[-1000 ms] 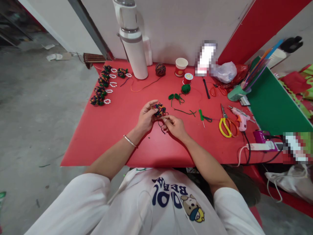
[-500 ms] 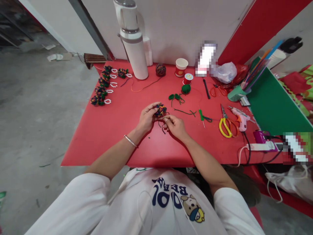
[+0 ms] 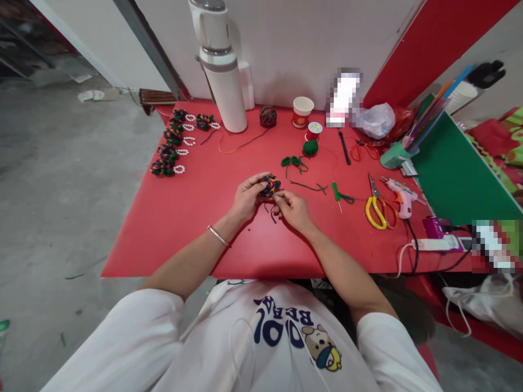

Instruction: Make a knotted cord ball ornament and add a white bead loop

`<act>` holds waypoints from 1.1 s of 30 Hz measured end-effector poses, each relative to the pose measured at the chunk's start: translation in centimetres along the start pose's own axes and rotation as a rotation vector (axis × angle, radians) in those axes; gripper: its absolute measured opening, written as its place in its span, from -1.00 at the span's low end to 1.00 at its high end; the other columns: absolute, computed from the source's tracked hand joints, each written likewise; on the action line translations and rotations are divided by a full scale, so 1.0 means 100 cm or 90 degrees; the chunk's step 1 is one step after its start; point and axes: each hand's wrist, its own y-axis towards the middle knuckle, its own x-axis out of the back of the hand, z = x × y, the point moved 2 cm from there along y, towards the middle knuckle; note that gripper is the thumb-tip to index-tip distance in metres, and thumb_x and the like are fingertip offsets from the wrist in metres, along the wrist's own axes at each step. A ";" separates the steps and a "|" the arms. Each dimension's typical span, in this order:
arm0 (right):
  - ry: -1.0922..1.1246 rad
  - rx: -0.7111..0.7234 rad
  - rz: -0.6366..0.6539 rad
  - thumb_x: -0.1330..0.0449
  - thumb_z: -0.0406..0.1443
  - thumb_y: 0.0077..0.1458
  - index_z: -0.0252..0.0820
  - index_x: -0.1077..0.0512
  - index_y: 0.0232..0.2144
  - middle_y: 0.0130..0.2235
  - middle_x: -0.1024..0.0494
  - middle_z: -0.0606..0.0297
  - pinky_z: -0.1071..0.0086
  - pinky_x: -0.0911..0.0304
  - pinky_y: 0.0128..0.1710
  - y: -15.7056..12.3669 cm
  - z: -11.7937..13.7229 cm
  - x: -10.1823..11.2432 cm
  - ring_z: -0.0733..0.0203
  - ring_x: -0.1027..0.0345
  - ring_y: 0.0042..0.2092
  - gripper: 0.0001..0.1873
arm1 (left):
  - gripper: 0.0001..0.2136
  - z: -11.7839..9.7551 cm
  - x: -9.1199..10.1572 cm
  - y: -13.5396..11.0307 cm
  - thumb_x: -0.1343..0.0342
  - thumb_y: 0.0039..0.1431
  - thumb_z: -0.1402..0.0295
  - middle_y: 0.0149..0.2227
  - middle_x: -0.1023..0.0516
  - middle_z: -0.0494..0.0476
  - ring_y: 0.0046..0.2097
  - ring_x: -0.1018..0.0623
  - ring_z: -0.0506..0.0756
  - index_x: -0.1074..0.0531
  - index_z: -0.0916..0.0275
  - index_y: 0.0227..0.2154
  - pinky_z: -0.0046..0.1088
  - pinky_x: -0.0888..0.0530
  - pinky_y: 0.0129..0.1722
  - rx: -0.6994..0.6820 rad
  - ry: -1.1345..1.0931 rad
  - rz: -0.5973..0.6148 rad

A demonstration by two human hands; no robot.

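Note:
My left hand (image 3: 245, 197) is closed around a small multicoloured crocheted yarn piece (image 3: 271, 186), round, in dark, orange and red tones. At its lower right edge, the thumb and fingertips of my right hand (image 3: 295, 209) pinch the yarn. Dark yarn ends (image 3: 273, 214) dangle below, between the hands. Just beyond lie green yarn leaves (image 3: 294, 162) and a cut green strand (image 3: 308, 187). A green-handled crochet hook (image 3: 336, 195) rests to the right of my right hand.
Finished-looking yarn pieces with bead loops (image 3: 165, 152) line the left side. At the back stand a white thermos (image 3: 225, 87), a yarn ball (image 3: 268, 116) and a paper cup (image 3: 303, 112). Yellow-handled scissors (image 3: 376, 212), a pink glue gun (image 3: 404, 200) and a power strip (image 3: 435, 245) lie right.
The crocheted piece has turned slightly and shifted a little to the right in my left hand. My right hand stays almost in place, still pinching.

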 end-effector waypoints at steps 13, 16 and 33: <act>0.091 -0.046 -0.026 -0.28 0.22 0.09 -0.07 -0.29 -0.34 -0.51 -0.56 0.40 0.45 -0.23 -0.65 0.000 0.015 0.011 0.33 -0.30 -0.62 -0.46 | -0.58 0.006 -0.005 -0.004 -0.35 0.07 0.38 -0.16 -0.65 0.15 -0.39 -0.65 0.04 -0.50 0.24 0.03 -0.37 -0.66 -0.40 0.067 -0.042 0.101; -0.045 0.060 -0.118 -0.14 0.17 0.26 -0.12 -0.39 -0.45 -0.46 -0.52 0.30 0.40 -0.30 -0.45 0.000 0.023 0.027 0.29 -0.35 -0.47 -0.47 | -0.58 0.002 -0.004 -0.004 -0.31 0.09 0.37 -0.18 -0.65 0.20 -0.36 -0.69 0.14 -0.49 0.25 0.04 -0.35 -0.66 -0.48 0.076 -0.024 0.083; 0.091 -0.041 0.020 -0.42 -0.04 -0.05 -0.16 -0.59 -0.43 -0.40 -0.60 0.30 0.36 -0.35 -0.30 0.008 0.017 0.037 0.25 -0.40 -0.36 -0.68 | -0.69 0.012 -0.018 -0.025 -0.38 0.03 0.33 -0.42 -0.67 0.27 -0.48 -0.68 0.23 -0.51 0.36 -0.18 -0.51 -0.49 -0.70 0.244 0.094 0.217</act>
